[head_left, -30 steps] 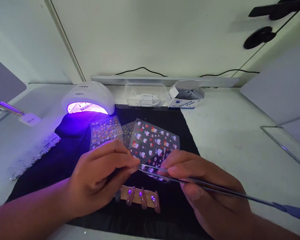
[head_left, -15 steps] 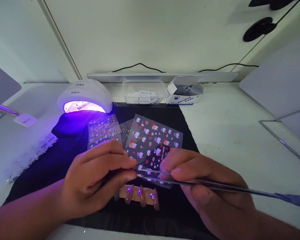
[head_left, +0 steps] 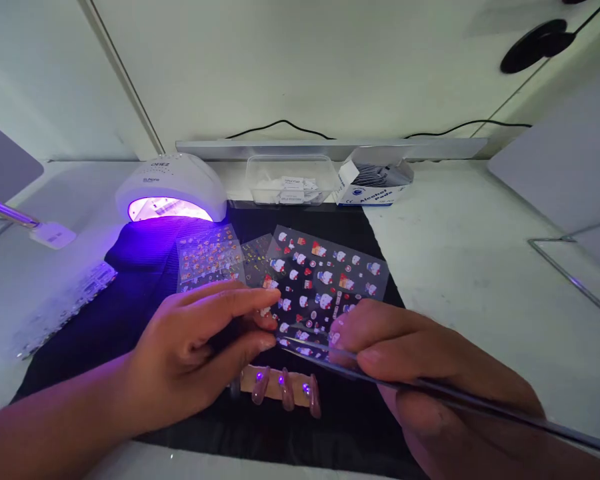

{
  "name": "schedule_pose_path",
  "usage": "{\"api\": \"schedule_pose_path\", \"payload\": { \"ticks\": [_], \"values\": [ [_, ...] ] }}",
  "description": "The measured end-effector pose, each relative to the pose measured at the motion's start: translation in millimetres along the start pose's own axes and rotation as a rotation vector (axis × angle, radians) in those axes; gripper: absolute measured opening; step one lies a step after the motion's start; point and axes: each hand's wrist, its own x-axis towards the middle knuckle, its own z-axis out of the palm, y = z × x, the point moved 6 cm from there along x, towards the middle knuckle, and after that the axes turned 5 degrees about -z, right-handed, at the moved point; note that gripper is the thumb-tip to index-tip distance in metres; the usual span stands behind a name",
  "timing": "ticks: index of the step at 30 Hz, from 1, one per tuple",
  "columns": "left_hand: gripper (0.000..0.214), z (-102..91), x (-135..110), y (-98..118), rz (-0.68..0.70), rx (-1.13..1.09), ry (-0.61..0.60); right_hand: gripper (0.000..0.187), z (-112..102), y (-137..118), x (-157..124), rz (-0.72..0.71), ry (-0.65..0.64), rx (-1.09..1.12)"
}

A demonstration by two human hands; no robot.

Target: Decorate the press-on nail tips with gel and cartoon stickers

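I'm watching the right hand [head_left: 435,350] pinching tweezers [head_left: 460,400]; I can't tell whether the left hand [head_left: 190,347] is gripping the sheet [head_left: 310,300]. Slipping tweezers could be creasing it.

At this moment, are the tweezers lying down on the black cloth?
No, the right hand holds the tweezers raised, with their tips close to the thumb of the left hand.
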Motion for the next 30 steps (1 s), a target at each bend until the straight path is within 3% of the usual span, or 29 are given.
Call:
{"api": "schedule_pose_path", "payload": {
  "ticks": [8,19,30],
  "values": [
    [0.030,-0.5,-2.5,3.5,-0.005,0.025,-0.006,0.026,-1.3,6.4,-3.2,-0.119,0.017,0.021],
    [0.035,-0.2,-4.0,-1.4,0.032,0.087,0.014,0.027,-0.5,7.3,2.0,-0.106,-0.018,0.088],
    [0.020,-0.7,-2.7,3.5,0.095,0.201,0.030,0.024,1.0,3.3,6.9,-0.137,-0.063,-0.024]
  ]
}}
